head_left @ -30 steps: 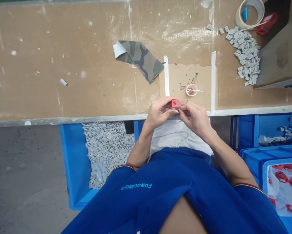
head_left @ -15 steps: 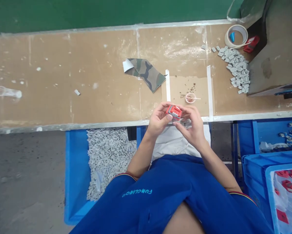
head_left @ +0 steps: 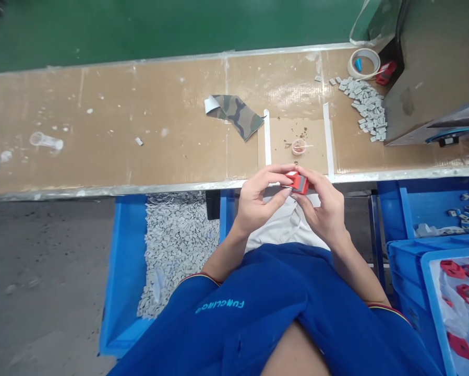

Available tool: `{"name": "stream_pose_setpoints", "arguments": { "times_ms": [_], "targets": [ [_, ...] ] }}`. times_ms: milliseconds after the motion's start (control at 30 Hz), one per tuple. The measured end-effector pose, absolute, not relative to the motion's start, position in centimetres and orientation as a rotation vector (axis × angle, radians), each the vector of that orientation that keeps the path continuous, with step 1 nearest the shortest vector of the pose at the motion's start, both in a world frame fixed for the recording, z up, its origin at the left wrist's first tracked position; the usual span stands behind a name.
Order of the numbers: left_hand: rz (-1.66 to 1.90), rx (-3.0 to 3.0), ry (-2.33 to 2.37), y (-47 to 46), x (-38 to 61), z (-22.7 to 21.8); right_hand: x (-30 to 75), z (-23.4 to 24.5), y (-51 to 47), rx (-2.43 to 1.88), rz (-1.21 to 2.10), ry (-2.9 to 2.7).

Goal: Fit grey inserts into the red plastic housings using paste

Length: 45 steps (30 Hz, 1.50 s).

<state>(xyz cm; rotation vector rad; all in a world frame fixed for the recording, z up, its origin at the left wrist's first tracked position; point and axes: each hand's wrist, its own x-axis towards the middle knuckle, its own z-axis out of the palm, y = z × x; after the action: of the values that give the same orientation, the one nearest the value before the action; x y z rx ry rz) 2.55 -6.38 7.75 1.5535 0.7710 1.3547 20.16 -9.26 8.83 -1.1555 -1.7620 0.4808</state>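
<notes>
Red plastic clip-like part [head_left: 299, 183] sits pinched between the fingertips of the left hand [head_left: 257, 198] and right hand [head_left: 322, 206], both closed on it just over the front edge of the tan cardboard-topped bench [head_left: 101, 130]. Turning it in the fingers looks like the step in hand; a firm two-handed pinch seems called for. Small grey tags [head_left: 363, 107] lie heaped at upper right, more fill a blue plastic bin [head_left: 127, 271] below.

On my desk [head_left: 148, 104], a small cup [head_left: 299, 147] sits between tape strips [head_left: 328, 138], with loose tags [head_left: 363, 107] to its right; a bin [head_left: 122, 277] of tags [head_left: 175, 250] sits nearer, left.
</notes>
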Motion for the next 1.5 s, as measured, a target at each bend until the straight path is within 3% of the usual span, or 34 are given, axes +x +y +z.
{"name": "stream_pose_setpoints", "arguments": {
  "times_ms": [700,867,1200,1500],
  "targets": [
    [1.491,1.62,0.783,-14.6,1.4,10.5,19.9,10.3,-16.1,-0.974,0.245,-1.893],
    [1.443,1.627,0.739,-13.7,1.4,10.6,19.7,9.7,-15.6,-0.98,0.433,-1.756],
    [1.322,1.512,0.759,-10.4,3.4,7.0,18.5,6.5,-12.8,-1.006,0.86,-1.361],
    [1.187,1.73,0.805,-6.3,3.1,3.6,21.1,5.8,-10.5,-1.194,0.658,-1.471]
  ]
}}
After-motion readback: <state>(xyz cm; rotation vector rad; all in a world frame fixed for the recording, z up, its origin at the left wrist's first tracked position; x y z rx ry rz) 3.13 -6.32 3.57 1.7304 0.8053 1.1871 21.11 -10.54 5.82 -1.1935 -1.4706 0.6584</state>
